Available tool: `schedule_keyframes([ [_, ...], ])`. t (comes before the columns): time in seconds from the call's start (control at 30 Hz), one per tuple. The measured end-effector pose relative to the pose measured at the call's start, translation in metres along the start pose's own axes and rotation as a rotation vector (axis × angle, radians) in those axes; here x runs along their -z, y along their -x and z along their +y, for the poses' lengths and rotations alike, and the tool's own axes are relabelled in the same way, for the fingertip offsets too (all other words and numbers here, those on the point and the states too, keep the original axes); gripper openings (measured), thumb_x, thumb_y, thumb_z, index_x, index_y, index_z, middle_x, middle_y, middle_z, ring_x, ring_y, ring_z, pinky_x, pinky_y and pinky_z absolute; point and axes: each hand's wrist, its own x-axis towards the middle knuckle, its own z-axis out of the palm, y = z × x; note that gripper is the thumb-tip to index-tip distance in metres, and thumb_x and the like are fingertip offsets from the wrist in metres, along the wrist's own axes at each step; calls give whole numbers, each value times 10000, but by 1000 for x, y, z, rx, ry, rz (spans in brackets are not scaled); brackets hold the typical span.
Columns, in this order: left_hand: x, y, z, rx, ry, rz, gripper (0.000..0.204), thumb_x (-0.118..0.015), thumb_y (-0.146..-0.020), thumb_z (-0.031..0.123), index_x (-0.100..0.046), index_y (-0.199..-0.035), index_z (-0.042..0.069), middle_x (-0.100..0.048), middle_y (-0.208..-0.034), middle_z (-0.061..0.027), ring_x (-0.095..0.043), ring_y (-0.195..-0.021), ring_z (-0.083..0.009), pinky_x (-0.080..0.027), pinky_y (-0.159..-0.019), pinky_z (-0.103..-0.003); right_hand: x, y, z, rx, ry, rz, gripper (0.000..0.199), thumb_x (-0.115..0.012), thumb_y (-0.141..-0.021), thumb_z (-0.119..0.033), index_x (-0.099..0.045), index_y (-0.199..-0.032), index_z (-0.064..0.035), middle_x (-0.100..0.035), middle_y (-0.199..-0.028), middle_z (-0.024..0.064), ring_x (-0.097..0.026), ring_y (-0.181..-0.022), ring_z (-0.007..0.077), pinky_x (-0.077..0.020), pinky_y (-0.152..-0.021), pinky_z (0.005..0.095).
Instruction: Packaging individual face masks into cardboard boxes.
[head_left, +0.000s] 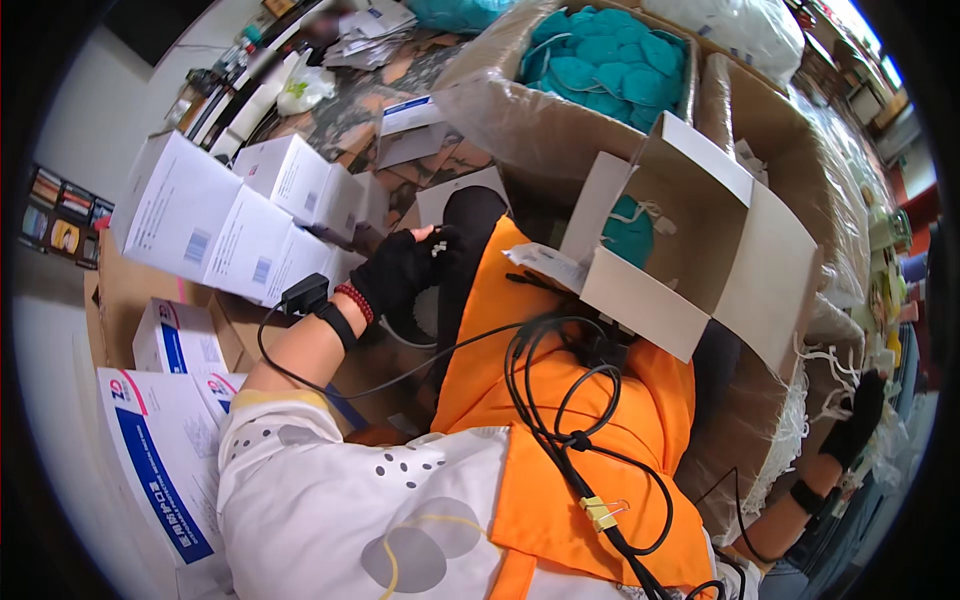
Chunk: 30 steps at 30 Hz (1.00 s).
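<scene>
The left hand (pixel 400 272), black-gloved, is beside the dark-trousered knee (pixel 474 212), its fingers bent and overlapping; I cannot tell whether they pinch anything. The right hand (pixel 858 422), out near the dark rim, is close to white ear-loop straps (pixel 826 372); its fingers merge into one black shape, their grip unclear. One teal face mask (pixel 628 236) sits in the open paperboard box (pixel 645 303), partly hidden by its side, while coiled black cables (pixel 580 440) obscure part of the orange apron (pixel 650 390)
</scene>
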Motion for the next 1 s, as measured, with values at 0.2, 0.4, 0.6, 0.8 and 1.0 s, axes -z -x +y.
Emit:
schedule_keyframes([
  [0.2,16,11,23,635,1473,-93,518,-362,-1017,374,-561,-1264,-36,-627,-1206,-186,-606,-1095,-323,-442,-1018,-405,-14,12,-35,40,154,25,444,-493,-997,-245,-506,-1387,-32,-543,-1385,79,-523,-1249,181,-395,-1024,302],
  [0.4,3,22,-4,568,969,-15,416,-425,-1008,280,-574,-1229,-38,-644,-1146,-203,-624,-1060,-337,-499,-940,-418,68,-28,-18,-31,539,47,393,-527,-997,-215,-556,-1348,-42,-638,-1253,95,-610,-1119,187,-472,-934,306],
  [0.6,7,50,-55,348,-229,-182,277,-589,-844,169,-625,-1055,-7,-668,-941,-223,-649,-893,-372,-506,-783,-411,129,-38,18,634,1056,53,366,-473,-991,-119,-555,-1338,-35,-674,-1160,99,-636,-1056,213,-494,-873,332],
  [0.8,-2,16,-13,454,-650,-301,343,-604,-875,228,-633,-1141,14,-673,-1039,-221,-630,-1013,-392,-496,-880,-441,112,-5,59,327,1276,-472,402,-740,-659,-132,-609,-1029,-43,-638,-958,156,-631,-937,311,-500,-821,397],
  [1.0,-18,-82,109,38,-469,162,229,-604,-907,239,-661,-1009,42,-670,-953,-199,-639,-932,-388,-509,-780,-426,74,4,64,205,1368,-549,500,-786,-607,-85,-625,-1080,-52,-667,-1022,178,-650,-968,323,-516,-827,389],
])
